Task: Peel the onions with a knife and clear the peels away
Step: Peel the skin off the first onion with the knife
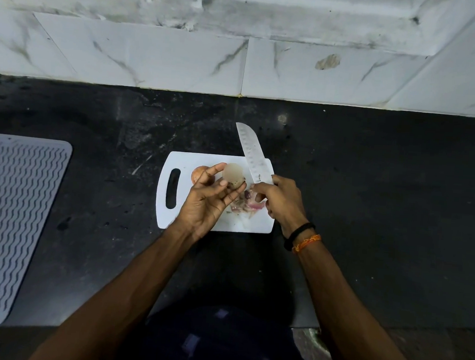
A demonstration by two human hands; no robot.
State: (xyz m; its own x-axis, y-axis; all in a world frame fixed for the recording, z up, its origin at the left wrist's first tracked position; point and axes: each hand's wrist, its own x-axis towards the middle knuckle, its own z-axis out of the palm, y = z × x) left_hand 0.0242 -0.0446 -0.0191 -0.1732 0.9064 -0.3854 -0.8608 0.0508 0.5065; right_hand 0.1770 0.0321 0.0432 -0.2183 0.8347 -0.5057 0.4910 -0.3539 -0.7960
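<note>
The fingers of the left hand curl around a pale peeled onion, holding it just above the white cutting board, with the thumb and index finger spread at the onion's left side. The right hand has its fingers wrapped tight around the handle of a knife; the handle itself is hidden inside the fist. The broad dimpled blade rises from that hand and slants away from the person, its tip reaching past the far edge of the cutting board and over the black counter. The blade's base lies just right of the peeled onion.

A second onion, still in its brown skin, rests on the cutting board near the slot handle, partly hidden behind the left hand. A small heap of pinkish onion peels lies on the cutting board between the two hands, below the peeled onion. Two bands, one black and one orange, circle the right wrist. Well left of the cutting board, a grey ribbed drying mat lies on the counter. Beyond the cutting board, white marble-patterned wall tiles meet the counter's far edge.
</note>
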